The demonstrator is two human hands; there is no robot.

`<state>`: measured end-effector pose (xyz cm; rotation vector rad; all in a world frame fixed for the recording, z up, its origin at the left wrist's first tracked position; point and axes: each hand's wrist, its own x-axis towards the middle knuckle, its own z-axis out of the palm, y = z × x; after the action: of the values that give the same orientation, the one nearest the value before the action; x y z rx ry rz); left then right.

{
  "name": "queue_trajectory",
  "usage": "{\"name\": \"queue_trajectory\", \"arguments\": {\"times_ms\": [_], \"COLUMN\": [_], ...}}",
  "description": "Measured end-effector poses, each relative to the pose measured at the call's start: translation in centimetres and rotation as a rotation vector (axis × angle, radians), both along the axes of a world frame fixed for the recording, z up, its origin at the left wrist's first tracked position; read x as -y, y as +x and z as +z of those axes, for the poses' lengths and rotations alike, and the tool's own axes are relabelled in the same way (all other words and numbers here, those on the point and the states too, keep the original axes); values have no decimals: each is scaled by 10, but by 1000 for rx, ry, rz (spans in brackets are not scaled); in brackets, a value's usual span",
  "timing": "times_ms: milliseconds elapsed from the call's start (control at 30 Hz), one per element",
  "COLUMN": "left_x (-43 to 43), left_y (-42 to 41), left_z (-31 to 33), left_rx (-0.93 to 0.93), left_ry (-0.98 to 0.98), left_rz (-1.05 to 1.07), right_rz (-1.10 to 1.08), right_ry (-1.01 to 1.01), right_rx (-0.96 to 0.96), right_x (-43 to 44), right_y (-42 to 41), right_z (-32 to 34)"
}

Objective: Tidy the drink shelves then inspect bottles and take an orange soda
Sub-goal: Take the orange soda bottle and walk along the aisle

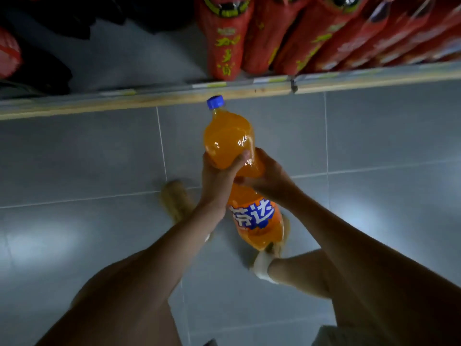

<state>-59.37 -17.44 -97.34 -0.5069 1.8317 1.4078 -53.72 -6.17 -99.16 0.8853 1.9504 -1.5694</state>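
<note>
The orange soda bottle [228,138] is held just out from the shelf [174,97], its blue cap [215,101] nearest the shelf edge. The left hand [219,181] and right hand [270,179] both grip its waist, fingers curled round it.

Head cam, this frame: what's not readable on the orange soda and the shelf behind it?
All in the head view:
- orange soda bottle: waist hidden by the left hand and right hand gripping it.
- label: left edge covered by the left wrist.
- red bottles: tops cut off by the top edge, print blurred.
- dark items at the left of the shelf: too dim to identify.
</note>
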Motion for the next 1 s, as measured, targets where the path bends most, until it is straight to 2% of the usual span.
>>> {"name": "queue_trajectory", "arguments": {"times_ms": [133,267,367,500,733,1000], "left_x": [-9,-25,-38,-65,-110,-176], "left_y": [32,57,63,70,83,98], "left_z": [35,96,152,239,383,489], "left_rx": [16,45,21,15,-31,-184], "left_ry": [-27,-54,-117,-73,-18,201], "left_rz": [-127,-167,-247,-313,-524,-864], "right_rz": [-50,-27,-102,-225,-440,-771], "right_ry": [38,49,14,-72,-62,153], "right_rx": [58,60,45,-15,-70,-214], "right_x": [-4,-20,-30,-50,-82,-111], "right_y": [43,72,86,104,139,174], "right_z": [41,93,145,230,380,491]}}
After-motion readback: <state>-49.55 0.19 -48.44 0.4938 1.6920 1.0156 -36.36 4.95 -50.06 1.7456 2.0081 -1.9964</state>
